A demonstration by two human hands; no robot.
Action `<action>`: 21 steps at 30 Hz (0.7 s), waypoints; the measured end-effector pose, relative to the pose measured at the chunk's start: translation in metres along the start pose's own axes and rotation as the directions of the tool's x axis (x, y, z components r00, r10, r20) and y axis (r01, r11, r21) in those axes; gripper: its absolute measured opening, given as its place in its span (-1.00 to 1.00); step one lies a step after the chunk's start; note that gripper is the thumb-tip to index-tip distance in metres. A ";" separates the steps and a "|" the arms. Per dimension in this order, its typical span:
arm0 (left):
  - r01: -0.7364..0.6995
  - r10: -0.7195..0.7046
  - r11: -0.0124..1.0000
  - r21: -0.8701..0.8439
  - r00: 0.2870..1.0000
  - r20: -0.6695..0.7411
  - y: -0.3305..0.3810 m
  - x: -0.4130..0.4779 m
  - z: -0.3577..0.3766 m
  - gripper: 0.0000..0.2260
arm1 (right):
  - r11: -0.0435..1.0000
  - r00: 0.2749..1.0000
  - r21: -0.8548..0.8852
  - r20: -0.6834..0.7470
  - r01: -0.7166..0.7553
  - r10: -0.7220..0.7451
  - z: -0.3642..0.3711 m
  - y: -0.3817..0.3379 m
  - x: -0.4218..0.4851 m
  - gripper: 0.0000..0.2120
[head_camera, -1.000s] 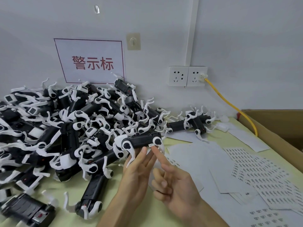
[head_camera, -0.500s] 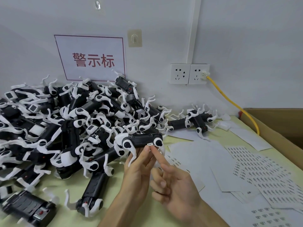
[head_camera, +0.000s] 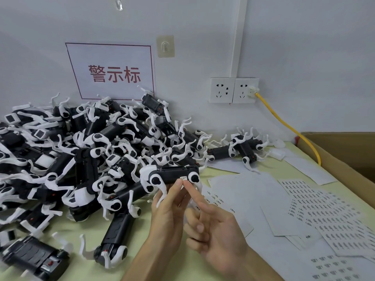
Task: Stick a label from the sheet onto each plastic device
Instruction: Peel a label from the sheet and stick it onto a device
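Little has changed over the last second. The left hand [head_camera: 168, 209] still pinches the black-and-white device [head_camera: 172, 176] from below, lifted just in front of the pile of devices [head_camera: 81, 149]. The right hand [head_camera: 215, 234] grips nothing, its other fingers curled in, and its index fingertip [head_camera: 187, 185] stays at the small white label [head_camera: 183, 178] on the device's near face. The view has only drifted a bit. The label looks stuck, so this unit is probably done. Label sheets [head_camera: 324, 216] lie to the right on the surface [head_camera: 142, 250].
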State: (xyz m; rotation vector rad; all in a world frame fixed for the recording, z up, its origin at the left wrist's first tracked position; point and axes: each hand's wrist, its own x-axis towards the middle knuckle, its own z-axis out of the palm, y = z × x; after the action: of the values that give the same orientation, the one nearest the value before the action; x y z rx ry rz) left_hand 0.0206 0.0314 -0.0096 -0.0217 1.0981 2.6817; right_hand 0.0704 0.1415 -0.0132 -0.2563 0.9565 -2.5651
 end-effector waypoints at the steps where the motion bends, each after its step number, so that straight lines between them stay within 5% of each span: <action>1: -0.012 0.011 1.000 -0.003 1.000 -0.014 0.000 0.000 0.001 -0.76 | 1.000 1.000 0.004 0.006 -0.002 0.002 0.000 0.000 0.000 -0.47; 21: -0.067 0.066 0.998 -0.021 0.997 -0.036 0.001 -0.003 0.004 -0.82 | 0.999 1.000 0.036 0.016 -0.010 0.010 -0.001 0.003 0.000 -0.51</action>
State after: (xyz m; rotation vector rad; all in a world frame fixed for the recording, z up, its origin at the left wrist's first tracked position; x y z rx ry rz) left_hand 0.0240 0.0328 -0.0057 -0.0373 1.0983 2.7626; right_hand 0.0712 0.1402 -0.0162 -0.2607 0.9027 -2.5646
